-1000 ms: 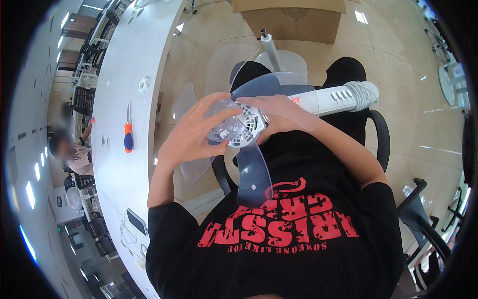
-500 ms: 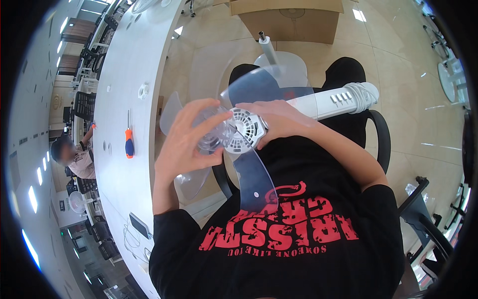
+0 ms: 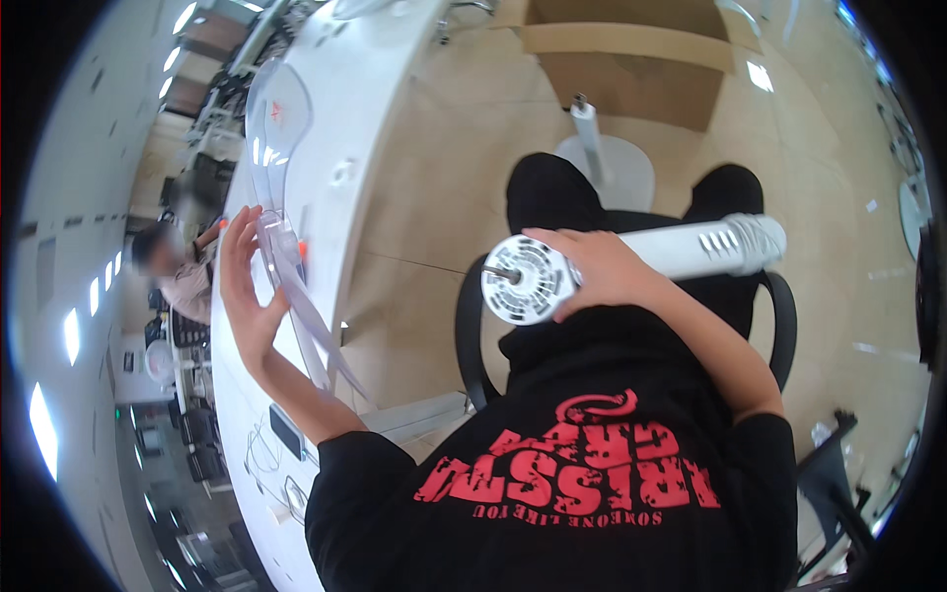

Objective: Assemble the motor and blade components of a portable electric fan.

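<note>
A clear plastic fan blade [image 3: 279,128] is gripped at its hub by my left hand [image 3: 247,296], which holds it edge-on over the white table's near edge. My right hand [image 3: 607,271] is wrapped round the neck just behind the fan's white motor head [image 3: 528,296]. A bare metal shaft [image 3: 503,274] sticks out of that head's slotted round front. The white fan body [image 3: 681,249], with a row of buttons and a cord [image 3: 762,245] wound round its far end, lies across my lap. The blade and motor head are apart.
On the white table [image 3: 340,69] lie a small white plastic ring nut [image 3: 343,173], a phone [image 3: 288,431] with cables, and an orange-handled screwdriver [image 3: 304,252] partly behind the blade. An open cardboard box [image 3: 631,89] and a round white base with a pole [image 3: 587,138] stand on the floor. Another person [image 3: 182,271] sits beyond the table.
My left hand has drawn the blade off the motor head and carried it left over the table. The shaft is now exposed. My right hand still holds the fan.
</note>
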Demonstrator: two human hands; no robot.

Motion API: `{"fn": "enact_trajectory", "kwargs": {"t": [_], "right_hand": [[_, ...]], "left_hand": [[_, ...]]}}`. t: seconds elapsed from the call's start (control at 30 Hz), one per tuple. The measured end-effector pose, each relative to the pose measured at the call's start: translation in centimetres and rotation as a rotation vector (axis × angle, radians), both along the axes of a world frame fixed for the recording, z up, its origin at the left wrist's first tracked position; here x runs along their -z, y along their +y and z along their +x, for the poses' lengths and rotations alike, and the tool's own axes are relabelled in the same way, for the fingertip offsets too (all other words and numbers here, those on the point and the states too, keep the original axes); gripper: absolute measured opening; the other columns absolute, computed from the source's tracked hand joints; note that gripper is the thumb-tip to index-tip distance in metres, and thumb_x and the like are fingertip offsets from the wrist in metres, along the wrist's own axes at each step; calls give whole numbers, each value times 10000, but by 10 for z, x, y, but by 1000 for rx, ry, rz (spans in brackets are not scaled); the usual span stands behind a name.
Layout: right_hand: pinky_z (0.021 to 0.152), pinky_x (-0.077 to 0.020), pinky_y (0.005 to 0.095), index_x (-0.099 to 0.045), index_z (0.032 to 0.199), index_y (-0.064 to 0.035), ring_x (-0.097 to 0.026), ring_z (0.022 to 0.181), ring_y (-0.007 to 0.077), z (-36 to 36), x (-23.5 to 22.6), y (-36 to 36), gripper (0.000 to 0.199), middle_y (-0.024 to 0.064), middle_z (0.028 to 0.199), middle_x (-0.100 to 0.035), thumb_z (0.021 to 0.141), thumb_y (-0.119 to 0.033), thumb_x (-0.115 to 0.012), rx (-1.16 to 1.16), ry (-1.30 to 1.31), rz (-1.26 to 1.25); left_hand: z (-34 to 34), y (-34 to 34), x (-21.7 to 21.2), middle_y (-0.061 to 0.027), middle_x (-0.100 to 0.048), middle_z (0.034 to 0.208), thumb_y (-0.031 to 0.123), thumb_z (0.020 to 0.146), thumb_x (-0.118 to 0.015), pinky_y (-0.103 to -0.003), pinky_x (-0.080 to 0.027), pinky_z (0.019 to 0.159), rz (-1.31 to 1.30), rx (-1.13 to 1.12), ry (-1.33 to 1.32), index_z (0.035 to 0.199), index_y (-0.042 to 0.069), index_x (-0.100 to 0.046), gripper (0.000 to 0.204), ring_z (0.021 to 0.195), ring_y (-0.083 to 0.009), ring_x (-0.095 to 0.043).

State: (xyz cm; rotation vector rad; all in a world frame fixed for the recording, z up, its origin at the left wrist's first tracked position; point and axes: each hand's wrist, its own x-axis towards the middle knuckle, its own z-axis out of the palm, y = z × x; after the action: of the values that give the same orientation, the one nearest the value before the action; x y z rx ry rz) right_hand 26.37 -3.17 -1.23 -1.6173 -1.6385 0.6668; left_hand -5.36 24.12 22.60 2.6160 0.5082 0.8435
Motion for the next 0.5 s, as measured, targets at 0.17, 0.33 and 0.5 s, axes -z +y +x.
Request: {"fn": "enact_trajectory", "kwargs": {"t": [0.17, 0.33, 0.5], "right_hand": [[997, -558, 455, -421, 1632, -170, -708, 1153, 387, 0, -3, -8, 1230, 165, 1360, -687, 579, -469, -983, 7, -21, -19], [1010, -554, 460, -423, 1632, -173, -703, 1178, 389, -5, -3, -4, 1232, 168, 1377, -684, 579, -472, -987, -16, -31, 3], [1012, -553, 470, -435, 1623, -172, -698, 1184, 396, -6, -4, -1, 1236, 172, 1363, -687, 569, -503, -989, -15, -33, -2]], "left_hand": [[-59, 79, 13, -154, -577, 1484, 223, 804, -835, -413, -458, 1124, -103, -374, -106, 1594, 58, -471, 886, 1341, -278, -574], [-108, 156, 65, -209, -650, 1404, 254, 788, -849, -443, -493, 1084, 55, -731, -5, 1456, 83, -638, 721, 1265, -340, -634], [-124, 190, 102, -227, -686, 1358, 307, 780, -845, -451, -504, 1090, 67, -790, 80, 1403, 78, -679, 684, 1283, -371, -640]]}}
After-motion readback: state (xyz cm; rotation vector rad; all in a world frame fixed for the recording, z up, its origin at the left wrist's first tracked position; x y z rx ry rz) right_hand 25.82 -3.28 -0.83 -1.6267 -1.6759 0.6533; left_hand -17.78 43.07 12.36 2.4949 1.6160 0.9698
